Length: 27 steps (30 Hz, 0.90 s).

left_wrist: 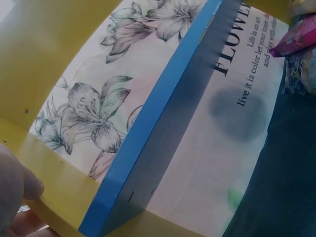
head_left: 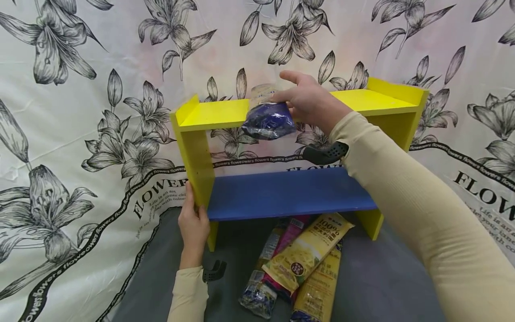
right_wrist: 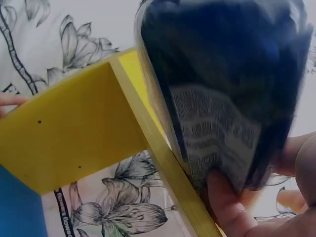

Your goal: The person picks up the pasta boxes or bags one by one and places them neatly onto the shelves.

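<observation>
My right hand [head_left: 311, 99] holds a dark blue and clear plastic packet [head_left: 268, 120] at the top board of a small yellow and blue shelf [head_left: 217, 114]. In the right wrist view the packet [right_wrist: 222, 54] shows a white printed label with a barcode, and the thumb presses near its lower end. My left hand [head_left: 194, 226] grips the yellow left side panel [head_left: 196, 156] of the shelf. The left wrist view shows its thumb at the panel's edge, with the other fingers mostly hidden behind.
Under the blue middle board [head_left: 281, 192], a yellow noodle packet [head_left: 306, 252] lies across several others, among them a clear-ended packet [head_left: 259, 295] and another yellow one [head_left: 319, 286]. The grey surface [head_left: 386, 277] is below them. A flower-printed cloth [head_left: 100, 134] hangs behind the shelf.
</observation>
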Each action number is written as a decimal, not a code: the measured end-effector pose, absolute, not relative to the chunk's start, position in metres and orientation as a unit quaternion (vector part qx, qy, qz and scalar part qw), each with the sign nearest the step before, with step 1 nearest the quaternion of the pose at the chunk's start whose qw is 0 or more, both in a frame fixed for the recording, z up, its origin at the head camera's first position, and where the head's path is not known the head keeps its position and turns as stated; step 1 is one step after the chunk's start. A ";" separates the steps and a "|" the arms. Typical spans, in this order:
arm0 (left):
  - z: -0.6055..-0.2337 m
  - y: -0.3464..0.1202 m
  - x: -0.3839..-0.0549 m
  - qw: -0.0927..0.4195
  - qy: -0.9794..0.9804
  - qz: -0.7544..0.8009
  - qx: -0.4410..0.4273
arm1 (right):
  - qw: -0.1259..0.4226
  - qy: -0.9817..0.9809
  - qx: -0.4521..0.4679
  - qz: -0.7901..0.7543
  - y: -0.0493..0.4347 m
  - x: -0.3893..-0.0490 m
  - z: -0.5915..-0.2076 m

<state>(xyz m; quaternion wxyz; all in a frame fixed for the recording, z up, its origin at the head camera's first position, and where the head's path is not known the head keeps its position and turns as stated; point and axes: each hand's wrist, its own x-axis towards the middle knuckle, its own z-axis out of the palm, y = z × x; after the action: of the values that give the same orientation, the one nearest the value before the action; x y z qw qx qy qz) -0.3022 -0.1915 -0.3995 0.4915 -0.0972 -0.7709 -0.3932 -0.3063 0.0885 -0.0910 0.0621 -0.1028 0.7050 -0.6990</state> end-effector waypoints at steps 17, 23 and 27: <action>-0.400 -0.194 -0.306 0.513 -0.763 -0.381 -0.099 | 0.062 0.926 -0.241 -0.283 0.115 -0.285 -0.083; -0.399 -0.192 -0.303 0.498 -0.768 -0.395 -0.087 | 0.067 0.923 -0.280 -0.255 0.117 -0.284 -0.089; -0.400 -0.189 -0.304 0.492 -0.771 -0.396 -0.082 | 0.047 0.928 -0.282 -0.239 0.112 -0.286 -0.093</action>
<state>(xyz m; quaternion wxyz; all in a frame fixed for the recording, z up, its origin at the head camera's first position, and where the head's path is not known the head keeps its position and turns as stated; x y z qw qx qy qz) -0.3037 -0.1887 -0.3998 0.4917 -0.0819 -0.7711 -0.3962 -0.2858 0.1116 -0.0927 0.0467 -0.2816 0.9281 -0.2392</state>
